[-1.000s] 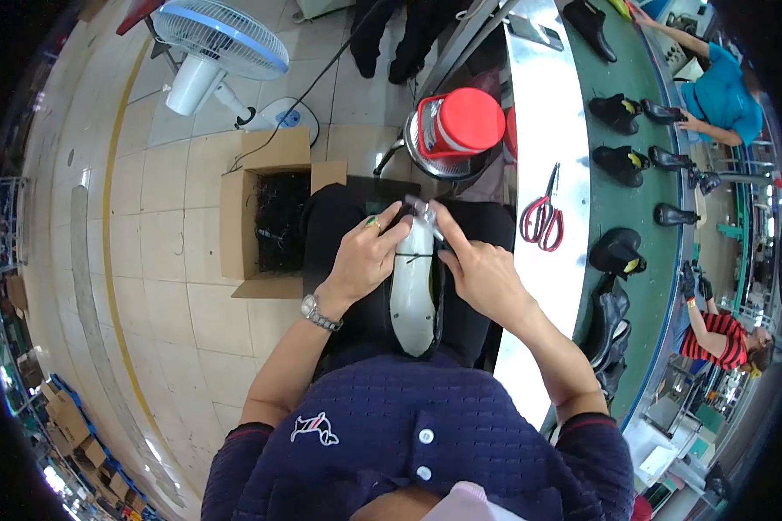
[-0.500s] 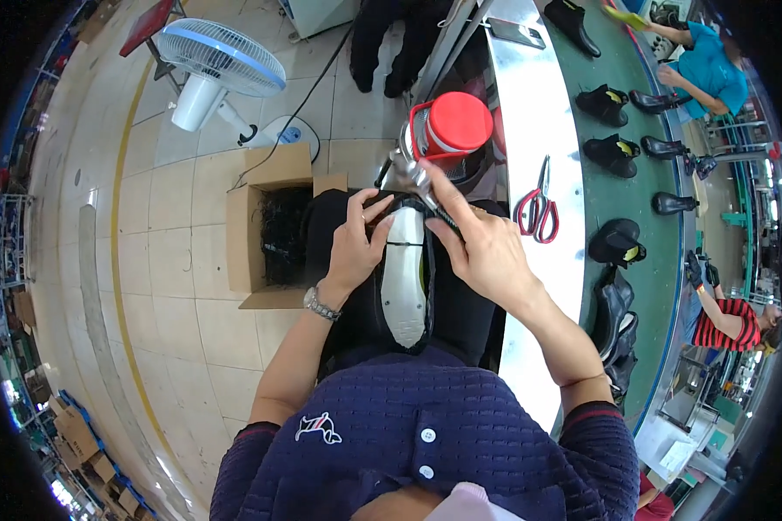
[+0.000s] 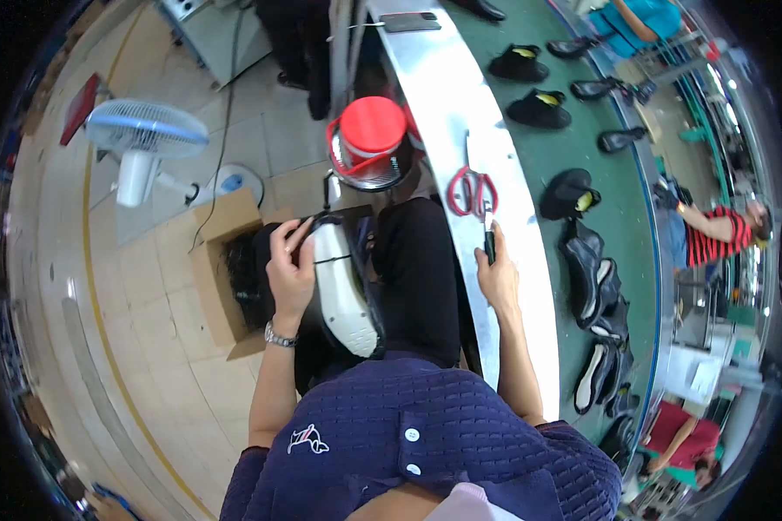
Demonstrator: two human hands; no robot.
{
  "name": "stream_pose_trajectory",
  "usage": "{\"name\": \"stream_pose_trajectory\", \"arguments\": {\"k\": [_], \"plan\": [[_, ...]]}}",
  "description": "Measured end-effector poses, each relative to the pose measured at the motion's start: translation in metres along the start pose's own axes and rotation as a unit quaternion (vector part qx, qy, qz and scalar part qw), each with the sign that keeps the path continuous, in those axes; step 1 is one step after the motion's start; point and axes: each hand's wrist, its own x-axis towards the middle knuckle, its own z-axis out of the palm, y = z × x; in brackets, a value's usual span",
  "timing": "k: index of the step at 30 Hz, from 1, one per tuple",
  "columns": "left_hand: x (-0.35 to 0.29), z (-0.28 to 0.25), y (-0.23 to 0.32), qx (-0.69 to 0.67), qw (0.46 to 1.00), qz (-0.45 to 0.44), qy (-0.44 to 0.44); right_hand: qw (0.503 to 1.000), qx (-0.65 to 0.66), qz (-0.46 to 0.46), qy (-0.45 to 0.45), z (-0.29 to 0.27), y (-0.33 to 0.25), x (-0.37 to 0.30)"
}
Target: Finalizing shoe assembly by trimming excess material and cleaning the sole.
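A black shoe [image 3: 343, 291] lies upside down across my lap, its pale, shiny underside facing up with a dark line across it. My left hand [image 3: 289, 269] is closed on the toe end of the shoe, thumb against the pale underside. Over the metal bench, my right hand [image 3: 499, 273] grips a black-handled metal tool [image 3: 490, 243]; I cannot make out its exact kind. Just beyond the tool lie red-handled scissors [image 3: 473, 189] on the bench, and the tool's metal end overlaps their handles in the view.
The metal bench [image 3: 447, 95] runs along my right, with a phone [image 3: 410, 22] at its far end. Several black shoes [image 3: 539, 108] stand on the green conveyor [image 3: 530, 156] beyond. A red-lidded container [image 3: 373, 130], an open cardboard box [image 3: 213, 286] and a fan [image 3: 148, 130] stand ahead and left.
My right hand has left the shoe's toe and moved right to the bench with the metal tool. My left hand keeps the shoe, now tilted and further left in view. The view has turned right.
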Motion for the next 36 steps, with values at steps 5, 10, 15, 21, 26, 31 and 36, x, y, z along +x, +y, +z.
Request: {"name": "stream_pose_trajectory", "arguments": {"k": [5,10,15,21,26,31,36], "plan": [[-0.003,0.0,0.001,0.018,1.0,0.003,0.0,0.975,-0.18,-0.073,0.107,0.005,0.072,0.024],[-0.006,0.002,-0.002,0.028,0.999,0.009,0.019,0.998,-0.007,-0.028,0.053,0.026,0.04,0.089],[-0.008,0.002,0.007,0.01,0.999,-0.046,0.011,0.997,-0.016,-0.058,0.038,0.068,0.045,0.125],[-0.045,0.007,0.008,-0.039,0.991,-0.123,-0.033,0.817,0.46,0.152,-0.313,-0.005,-0.014,0.037],[-0.064,0.018,0.005,-0.08,0.99,-0.12,0.004,0.647,0.51,0.111,-0.555,-0.043,-0.068,-0.051],[-0.064,0.02,0.004,-0.033,0.993,-0.113,0.015,0.7,0.338,0.06,-0.627,-0.046,-0.082,-0.068],[-0.061,0.019,0.011,-0.022,0.994,-0.11,0.009,0.704,0.372,0.133,-0.59,-0.022,-0.096,-0.067]]}}
